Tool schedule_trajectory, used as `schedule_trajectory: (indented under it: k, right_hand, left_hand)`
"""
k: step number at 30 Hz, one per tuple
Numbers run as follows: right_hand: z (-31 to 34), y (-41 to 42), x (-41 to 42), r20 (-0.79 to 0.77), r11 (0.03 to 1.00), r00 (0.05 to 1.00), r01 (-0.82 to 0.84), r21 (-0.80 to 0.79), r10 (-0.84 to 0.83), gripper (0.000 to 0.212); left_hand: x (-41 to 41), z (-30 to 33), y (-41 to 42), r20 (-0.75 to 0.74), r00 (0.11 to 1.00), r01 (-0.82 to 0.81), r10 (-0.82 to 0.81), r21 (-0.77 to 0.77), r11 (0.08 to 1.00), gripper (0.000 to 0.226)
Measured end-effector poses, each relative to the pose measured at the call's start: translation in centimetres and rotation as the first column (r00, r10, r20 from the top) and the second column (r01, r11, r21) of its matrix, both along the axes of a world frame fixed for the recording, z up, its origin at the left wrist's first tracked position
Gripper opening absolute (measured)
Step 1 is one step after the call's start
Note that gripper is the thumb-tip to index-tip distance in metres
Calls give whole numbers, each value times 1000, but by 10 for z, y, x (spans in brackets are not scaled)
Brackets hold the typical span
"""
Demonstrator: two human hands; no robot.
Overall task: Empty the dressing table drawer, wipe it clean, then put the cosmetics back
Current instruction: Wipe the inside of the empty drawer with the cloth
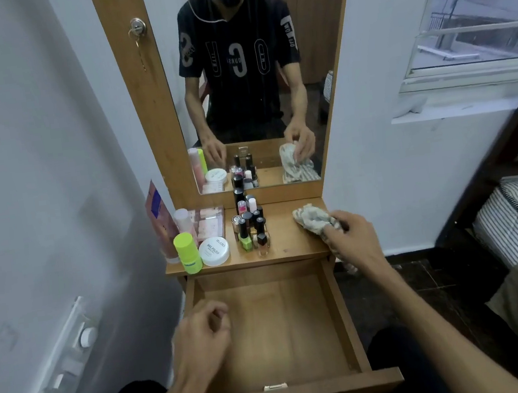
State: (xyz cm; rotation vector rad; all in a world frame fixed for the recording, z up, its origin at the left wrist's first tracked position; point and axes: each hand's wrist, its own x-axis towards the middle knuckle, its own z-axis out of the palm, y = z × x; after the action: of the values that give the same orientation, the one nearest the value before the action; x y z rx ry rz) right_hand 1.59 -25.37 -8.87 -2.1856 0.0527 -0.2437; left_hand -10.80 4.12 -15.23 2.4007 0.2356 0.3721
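Currently I judge emptying complete: the open wooden drawer (276,324) is bare, cosmetics bottles and jars (223,233) stand on the tabletop, my right hand (354,237) grips the crumpled pale cloth (311,217), my left hand (203,337) hangs loosely curled and empty; wiping and restocking remain

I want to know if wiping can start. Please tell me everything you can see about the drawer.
The drawer is pulled fully out toward the person, below the dressing table top. It looks like light brown wood, with a flat bottom, low side walls and a metal lock fitting at the front. Nothing lies inside. The left hand hovers over its left side, loosely curled and holding nothing.
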Motion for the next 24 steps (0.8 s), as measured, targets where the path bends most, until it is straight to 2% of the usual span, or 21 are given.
schedule_trajectory:
  k: [1, 3, 5, 7, 9, 12, 14, 15, 17, 19, 22, 24]
  right_hand:
    - [1, -4, -14, -21, 986, 999, 33, 161, -30, 15]
    - [2, -7, -42, -99, 889, 994, 94, 449, -55, 25]
    - [2, -4, -69, -145, 810, 987, 145, 568, -75, 26]
    - [-5, 6, -87, -139, 825, 981, 189, 533, -135, 22]
    - [-15, 23, -96, -104, 898, 970, 243, 366, -220, 9]
    - [-38, 56, -93, -43, 971, 970, 240, 4, -239, 24]
    - [-59, 80, -83, -128, 969, 975, 155, -193, -182, 40]
    - [-69, 90, -75, -188, 962, 965, 134, -238, -181, 45]
    - [-78, 105, -59, -313, 963, 919, 182, -198, -238, 47]
    - [-80, 117, -44, -401, 954, 867, 292, -73, -296, 54]
    - [-80, 133, -31, -454, 906, 826, 414, 88, -334, 83]
    - [-84, 140, -29, -471, 884, 825, 434, 176, -311, 83]
  left_hand:
    - [0, 0, 6, 20, 999, -27, 27, 7, 1000, 20]
    - [2, -1, 17, 60, 996, -67, 64, 37, 997, 20]
    - [6, -3, 25, 70, 995, -81, 76, 73, 994, 20]
    - [12, -4, 28, 37, 997, -75, 71, 104, 992, 20]
    - [18, -5, 25, -9, 998, -56, 57, 141, 988, 21]
    - [22, -7, 20, -19, 998, -56, 60, 167, 984, 21]
    - [22, -13, 17, -23, 998, -51, 56, 179, 983, 20]
    - [21, -16, 16, -30, 999, -36, 43, 191, 981, 21]
    - [19, -21, 17, -30, 999, -20, 26, 182, 983, 23]
    - [18, -23, 20, 8, 999, -46, 46, 88, 995, 24]
    - [18, -21, 23, 57, 992, -109, 111, -37, 993, 25]
    - [21, -20, 22, 85, 987, -129, 135, -75, 989, 25]
